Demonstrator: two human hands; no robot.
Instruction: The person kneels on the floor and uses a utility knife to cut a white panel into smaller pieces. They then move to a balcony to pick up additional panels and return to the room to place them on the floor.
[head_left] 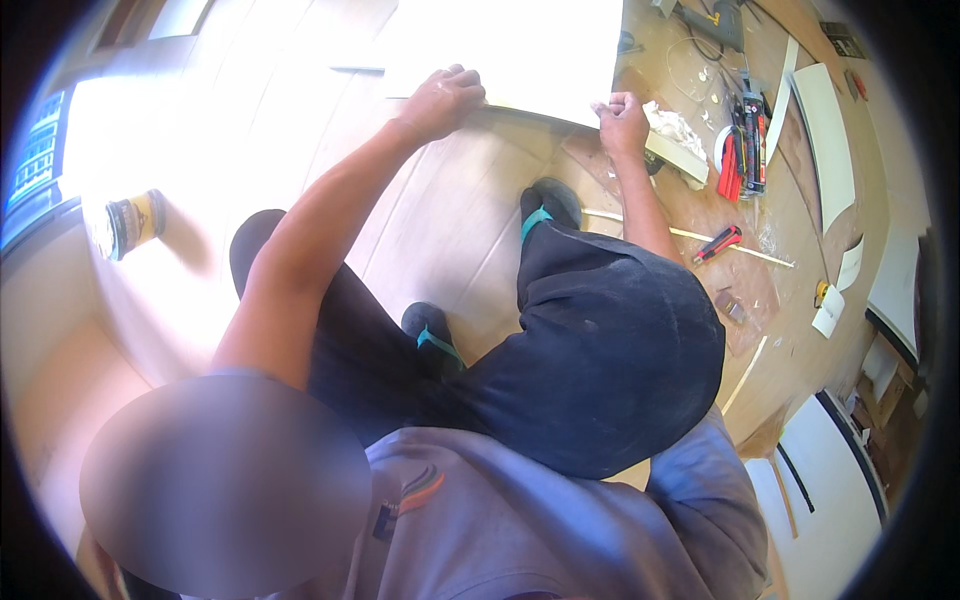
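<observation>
A white flat panel [520,50] lies in front of me, so brightly lit that its far part washes out. My left hand [447,102] is closed at its near edge, left of the middle, with fingers curled. At the panel's near right corner, my right hand [623,125] pinches the edge between thumb and fingers. Just right of that hand are a crumpled white cloth or paper [678,130] and a short pale strip [678,162]. A red and black utility knife [718,244] rests on the floor beside my right forearm.
To the right lie a sealant tube [754,145], a red-handled tool [731,168], a corded power tool [722,27] and a curved white offcut [826,145]. A thin pale strip [735,249] crosses the floor near my foot. A yellow-labelled can [135,222] stands far left.
</observation>
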